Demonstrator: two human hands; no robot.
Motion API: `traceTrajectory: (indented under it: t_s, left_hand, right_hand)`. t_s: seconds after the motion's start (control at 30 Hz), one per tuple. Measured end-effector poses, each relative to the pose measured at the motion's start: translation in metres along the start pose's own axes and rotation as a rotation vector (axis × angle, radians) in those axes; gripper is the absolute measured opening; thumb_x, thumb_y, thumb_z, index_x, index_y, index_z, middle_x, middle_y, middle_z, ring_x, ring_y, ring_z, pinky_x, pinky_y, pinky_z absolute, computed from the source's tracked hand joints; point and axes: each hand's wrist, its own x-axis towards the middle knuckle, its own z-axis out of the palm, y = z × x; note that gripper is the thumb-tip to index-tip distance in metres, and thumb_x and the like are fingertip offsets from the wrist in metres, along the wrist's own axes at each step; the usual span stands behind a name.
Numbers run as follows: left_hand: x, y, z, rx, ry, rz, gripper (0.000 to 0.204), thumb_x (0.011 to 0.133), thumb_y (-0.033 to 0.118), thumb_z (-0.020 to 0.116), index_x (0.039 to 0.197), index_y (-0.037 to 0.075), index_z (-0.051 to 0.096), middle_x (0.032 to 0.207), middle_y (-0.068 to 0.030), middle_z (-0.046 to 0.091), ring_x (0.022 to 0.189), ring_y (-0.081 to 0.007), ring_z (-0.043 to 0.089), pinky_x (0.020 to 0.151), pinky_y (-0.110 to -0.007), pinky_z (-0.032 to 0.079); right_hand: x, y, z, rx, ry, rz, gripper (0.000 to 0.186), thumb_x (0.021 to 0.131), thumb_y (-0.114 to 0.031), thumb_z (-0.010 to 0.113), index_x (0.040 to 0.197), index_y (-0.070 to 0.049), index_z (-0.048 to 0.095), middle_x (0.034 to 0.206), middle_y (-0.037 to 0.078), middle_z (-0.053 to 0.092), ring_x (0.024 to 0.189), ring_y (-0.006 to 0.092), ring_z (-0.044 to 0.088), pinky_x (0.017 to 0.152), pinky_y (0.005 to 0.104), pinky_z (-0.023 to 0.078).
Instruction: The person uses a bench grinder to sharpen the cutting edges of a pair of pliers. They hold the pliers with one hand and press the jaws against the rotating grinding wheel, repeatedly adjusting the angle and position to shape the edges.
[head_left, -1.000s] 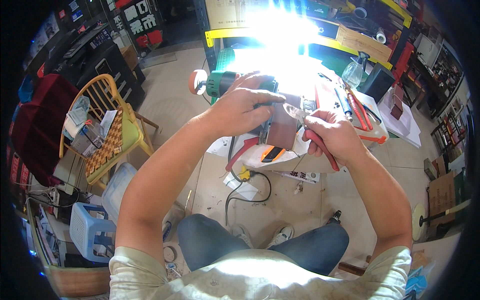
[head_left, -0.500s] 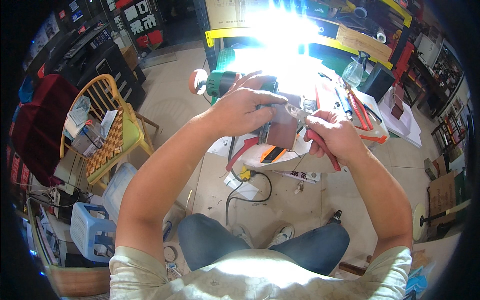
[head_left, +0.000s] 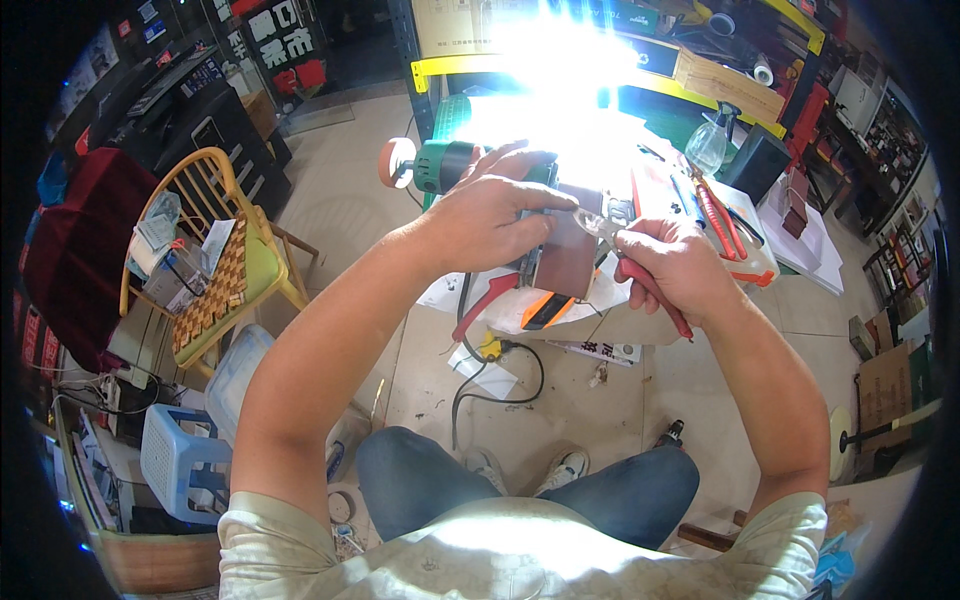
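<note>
My left hand (head_left: 495, 210) lies over a green-and-black power tool (head_left: 440, 165) with an orange wheel (head_left: 396, 160), gripping its body while the index finger reaches right to the metal jaws (head_left: 595, 225) of red-handled pliers (head_left: 655, 295). Those pliers are held in my right hand (head_left: 675, 260), fingers wrapped round the handle. Beneath the jaws lies a flat brown piece (head_left: 565, 260) beside a dark metal part. An orange-and-black utility knife (head_left: 547, 306) and another red handle (head_left: 485, 305) lie near the front edge. Glare hides what lies behind my left fingertips.
Tools (head_left: 715, 215), a spray bottle (head_left: 708, 145) and a black box (head_left: 755, 165) sit at the right. A yellow-railed rack (head_left: 450, 68) stands behind. A wooden chair (head_left: 230, 270) and blue stool (head_left: 185, 460) are at the left. A black cord (head_left: 510, 397) lies on the floor.
My right hand and the pliers have shifted slightly to the right, and my left index finger has edged right with the jaws. The power tool has stayed in place.
</note>
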Motion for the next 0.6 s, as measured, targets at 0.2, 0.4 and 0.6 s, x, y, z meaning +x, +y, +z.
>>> traceTrajectory:
  t_s: [0.2,0.4,0.6]
  left_hand:
    - [0.000,-0.001,0.000,-0.002,0.005,0.018,0.039,0.087,0.026,0.055,0.120,0.018,0.074,0.151,-0.0171,0.042,0.147,-0.0384,0.026,0.121,-0.053,0.017]
    - [0.000,0.000,0.001,-0.013,0.006,0.009,0.038,0.087,0.027,0.056,0.119,0.018,0.074,0.152,-0.0164,0.042,0.147,-0.0383,0.025,0.121,-0.054,0.016]
    - [0.000,-0.002,0.002,-0.031,0.009,0.030,0.037,0.088,0.027,0.056,0.119,0.018,0.074,0.152,-0.0163,0.041,0.148,-0.0380,0.024,0.120,-0.059,0.012]
  right_hand:
    - [-0.002,-0.002,-0.001,-0.047,0.023,0.003,0.021,0.095,-0.020,0.064,0.102,0.000,0.062,0.071,0.005,0.067,0.048,0.0101,0.061,0.040,0.0216,0.046]
    - [-0.006,-0.007,-0.001,-0.081,0.049,0.017,0.026,0.094,-0.021,0.066,0.107,0.002,0.063,0.072,0.005,0.067,0.049,0.0100,0.061,0.041,0.0218,0.046]
    - [-0.008,-0.013,-0.003,-0.168,0.047,0.018,0.031,0.094,-0.023,0.068,0.110,0.003,0.063,0.071,0.004,0.067,0.050,0.0101,0.061,0.041,0.0225,0.046]
